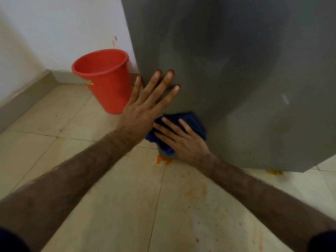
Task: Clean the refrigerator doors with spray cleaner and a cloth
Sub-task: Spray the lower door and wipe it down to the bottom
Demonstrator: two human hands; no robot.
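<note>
The grey refrigerator door [236, 79] fills the upper right of the head view, seen from above down to its bottom edge. My left hand [147, 104] lies flat against the door near its left edge, fingers straight and spread. Just below it my right hand [183, 139] presses a dark blue cloth [189, 119] onto the lower left corner of the door, fingers straight over the cloth. No spray bottle is in view.
A red plastic bucket [107, 77] stands on the floor left of the refrigerator, by the white wall [54, 30]. The beige floor tiles [145, 206] carry orange stains and specks. Orange bits [163, 160] lie under the door's corner.
</note>
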